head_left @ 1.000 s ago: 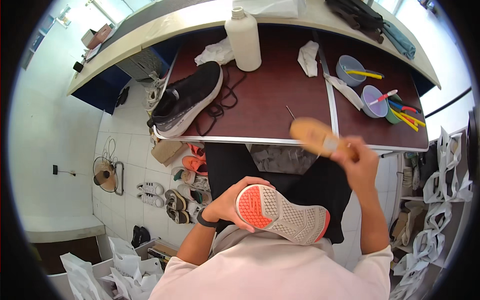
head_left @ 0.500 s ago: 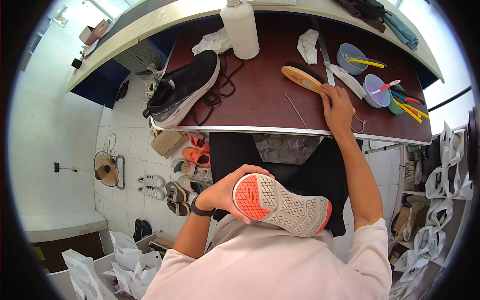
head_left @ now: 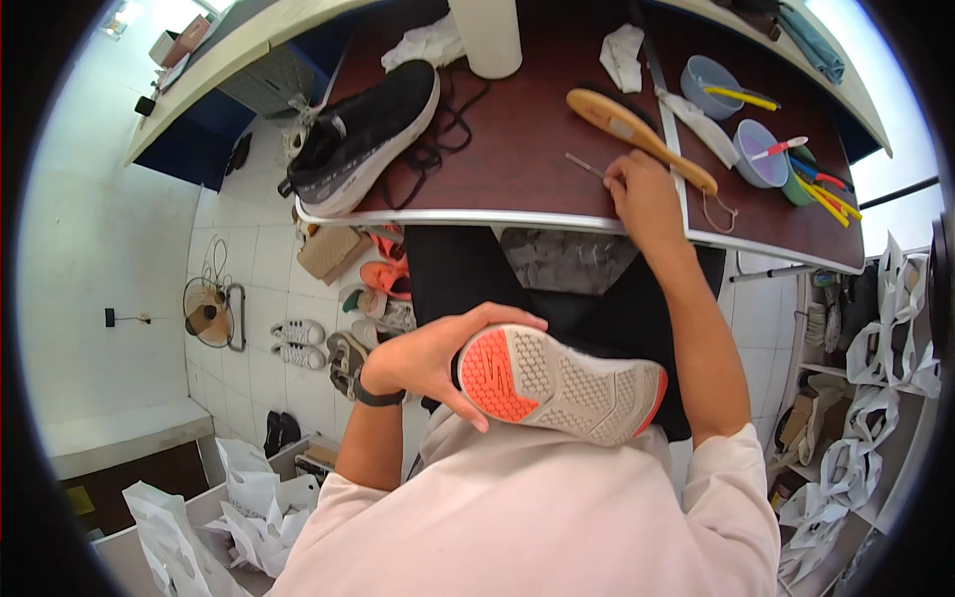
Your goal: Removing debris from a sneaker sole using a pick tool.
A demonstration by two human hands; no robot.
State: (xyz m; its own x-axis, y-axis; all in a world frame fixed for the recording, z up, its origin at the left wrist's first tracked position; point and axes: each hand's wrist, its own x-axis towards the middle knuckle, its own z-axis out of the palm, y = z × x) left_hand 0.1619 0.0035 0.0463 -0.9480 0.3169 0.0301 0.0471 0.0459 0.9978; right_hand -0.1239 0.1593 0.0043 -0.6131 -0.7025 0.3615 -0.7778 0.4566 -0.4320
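Observation:
My left hand (head_left: 423, 356) is wrapped round the heel of a shoe (head_left: 567, 386) held over my lap. Its sole faces up, pale grey with orange patches at heel and toe; the upper is hidden. Over the front edge of the table, my right hand (head_left: 645, 197) pinches a thin metal rod (head_left: 584, 164), whose far end points left. Just beyond that hand lies a wooden brush (head_left: 637, 129) with dark bristles and a cord loop, apart from my fingers. A black shoe (head_left: 368, 139) with loose laces rests on its side at the table's left.
On the dark red table (head_left: 527, 149) stand a white bottle (head_left: 487, 38), a blue-grey bowl (head_left: 708, 85) and a lilac bowl (head_left: 758, 154) with brushes. White cloths (head_left: 622, 58) lie behind. Several shoes (head_left: 298, 343) and a fan (head_left: 209, 313) are on the floor at left. White bags (head_left: 870, 428) hang at right.
My right hand has let go of the wooden brush, moved left and taken hold of the thin rod, which has turned. The view has tilted down slightly. My left hand keeps the shoe.

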